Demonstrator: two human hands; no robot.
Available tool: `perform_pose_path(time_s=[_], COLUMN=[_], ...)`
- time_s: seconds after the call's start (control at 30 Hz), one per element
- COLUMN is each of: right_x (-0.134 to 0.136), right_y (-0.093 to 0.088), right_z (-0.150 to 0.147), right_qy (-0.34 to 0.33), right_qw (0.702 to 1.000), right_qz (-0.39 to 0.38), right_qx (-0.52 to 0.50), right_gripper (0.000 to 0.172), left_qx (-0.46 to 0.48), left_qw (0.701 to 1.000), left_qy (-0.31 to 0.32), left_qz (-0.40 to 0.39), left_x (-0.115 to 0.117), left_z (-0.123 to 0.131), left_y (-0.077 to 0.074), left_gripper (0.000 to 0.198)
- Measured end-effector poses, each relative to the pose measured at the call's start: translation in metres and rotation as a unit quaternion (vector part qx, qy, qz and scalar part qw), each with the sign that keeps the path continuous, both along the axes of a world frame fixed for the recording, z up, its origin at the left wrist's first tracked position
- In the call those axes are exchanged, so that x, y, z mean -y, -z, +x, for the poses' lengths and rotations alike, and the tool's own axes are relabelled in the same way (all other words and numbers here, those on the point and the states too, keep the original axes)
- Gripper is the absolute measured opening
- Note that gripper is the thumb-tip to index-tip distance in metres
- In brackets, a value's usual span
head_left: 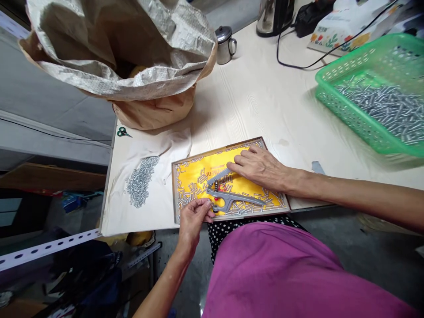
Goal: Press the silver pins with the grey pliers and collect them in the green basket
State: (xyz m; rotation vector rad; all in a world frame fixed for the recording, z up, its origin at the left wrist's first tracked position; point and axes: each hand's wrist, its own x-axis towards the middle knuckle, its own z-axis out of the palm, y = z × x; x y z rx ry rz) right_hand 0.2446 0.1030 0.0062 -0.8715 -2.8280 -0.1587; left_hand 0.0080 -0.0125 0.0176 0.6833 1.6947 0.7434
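A pair of grey hand pliers [225, 196] with a dark spring and red parts lies over a shallow tray [173, 194] with a yellow bottom. My right hand [260, 168] is over the tray with curled fingers, its thumb on the upper handle; its fingertips are partly hidden. My left hand [195, 214] is pinched closed at the tray's near edge, beside the pliers' jaws. Whatever is between its fingertips is too small to make out. Many short silver metal pins [192, 192] lie scattered in the tray, thickest along its near side.
Left of the tray, a heap of small metal pieces [142, 181] lies on white cloth [115, 207], near green-handled scissors [123, 132]. A large open sack [155, 108] stands behind. A lidded metal cup [225, 46], kettle [270, 20], and green basket [344, 117] of metal pins are farther back.
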Motion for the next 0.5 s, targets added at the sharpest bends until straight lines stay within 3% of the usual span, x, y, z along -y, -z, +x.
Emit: perform_pose_path(time_s=[0.3,0.5], right_x=[0.0036,0.0049], right_y=[0.0014,0.0033], right_z=[0.0004,0.0013], right_qy=[0.007,0.013], right_qw=[1.0,0.999], right_qz=[-0.002,-0.032], right_qx=[-0.018,-0.035], right_gripper=[0.017,0.021], left_qx=[-0.003,-0.026], left_qw=[0.999,0.998], left_qy=[0.009,0.047], left_qz=[-0.038,-0.04], left_x=[-0.0033,-0.0074], left_z=[0.0037,0.0052], left_y=[0.0035,0.0041], left_gripper=[0.04,0.035])
